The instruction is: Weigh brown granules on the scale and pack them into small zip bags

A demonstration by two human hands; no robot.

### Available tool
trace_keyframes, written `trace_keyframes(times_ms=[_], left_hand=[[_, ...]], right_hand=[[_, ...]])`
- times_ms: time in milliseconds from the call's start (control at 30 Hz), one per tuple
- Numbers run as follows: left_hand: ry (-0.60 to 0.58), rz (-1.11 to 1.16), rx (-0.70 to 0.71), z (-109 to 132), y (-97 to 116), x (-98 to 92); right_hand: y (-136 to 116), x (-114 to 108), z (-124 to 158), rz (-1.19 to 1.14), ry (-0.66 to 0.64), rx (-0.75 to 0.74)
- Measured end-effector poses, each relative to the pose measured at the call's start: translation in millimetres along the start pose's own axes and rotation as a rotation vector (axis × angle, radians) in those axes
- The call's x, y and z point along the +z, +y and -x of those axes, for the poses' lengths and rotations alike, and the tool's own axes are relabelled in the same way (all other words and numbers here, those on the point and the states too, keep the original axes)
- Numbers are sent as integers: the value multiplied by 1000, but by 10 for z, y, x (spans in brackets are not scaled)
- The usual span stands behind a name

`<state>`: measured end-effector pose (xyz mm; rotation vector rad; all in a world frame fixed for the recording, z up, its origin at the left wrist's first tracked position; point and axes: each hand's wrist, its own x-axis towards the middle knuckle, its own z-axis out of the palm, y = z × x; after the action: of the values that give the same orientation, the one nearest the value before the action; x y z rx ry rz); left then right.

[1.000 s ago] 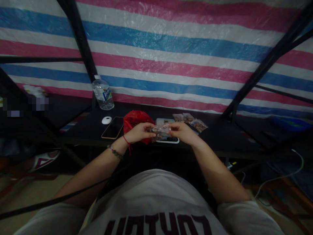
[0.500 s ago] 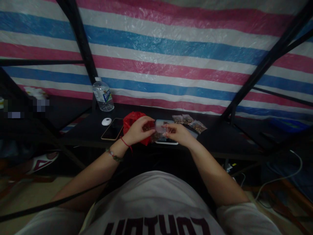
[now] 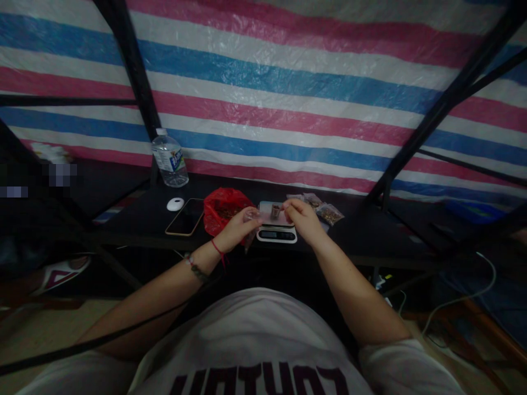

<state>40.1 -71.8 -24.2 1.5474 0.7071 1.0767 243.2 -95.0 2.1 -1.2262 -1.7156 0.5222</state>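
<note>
Over the front edge of the table (image 3: 354, 241), near its middle, your right hand (image 3: 302, 219) sat with thumb and forefinger pinched on a small brown piece (image 3: 275, 210). That piece was at the plate of the scale (image 3: 276, 235); the dim picture did not show whether it rested on the plate or hung just above it. Your other fingers were curled loosely behind the pinch.

Just left of the scale, your left hand (image 3: 235, 229) was closed on a clear pouch (image 3: 250, 217), fingers folded round its top while the rest of it hung below the hand, past the table's front edge. What was in the pouch you could not have told from here. The two hands were near each other but apart, with the scale's plate between them.

Behind your left hand a red bag (image 3: 220, 207) lay open and crumpled, touching the scale's left side or nearly so. Left of that a phone (image 3: 185, 216) lay flat, with a white puck (image 3: 175, 204) beside it and a bottle (image 3: 168, 160) standing at the back left corner. Behind your right hand, a few filled packets (image 3: 325, 212) lay together toward the table's back edge. A striped tarp (image 3: 288, 82) hung behind it all.
</note>
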Motion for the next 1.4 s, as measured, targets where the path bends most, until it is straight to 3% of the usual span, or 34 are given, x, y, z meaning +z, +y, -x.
trace_keyframes(times_ms=[100, 200, 300, 400, 500, 667, 833, 933, 1133, 1400], left_hand=[[89, 325, -104, -40, 16, -29], [138, 433, -159, -61, 27, -67], [156, 409, -145, -78, -7, -114], [158, 287, -82, -97, -74, -160], [121, 103, -5, -114, -136, -198], [54, -339, 132, -87, -164, -189], [-33, -570, 112, 0, -101, -88], [-45, -602, 121, 40, -78, -36], [-66, -590, 161, 82, -86, 28], [-123, -304, 163, 94, -179, 112]], right_hand=[[347, -41, -148, 138, 147, -16], [707, 28, -289, 281, 197, 34], [914, 152, -401, 383, 100, 77], [954, 255, -474, 473, -1, 20], [907, 308, -490, 425, 13, -10], [676, 324, -362, 91, 31, -55], [275, 313, -157, -313, -74, -27], [107, 270, -50, -358, -128, -32], [3, 150, 52, -124, -160, -151], [-103, 174, 110, -288, -218, -132]])
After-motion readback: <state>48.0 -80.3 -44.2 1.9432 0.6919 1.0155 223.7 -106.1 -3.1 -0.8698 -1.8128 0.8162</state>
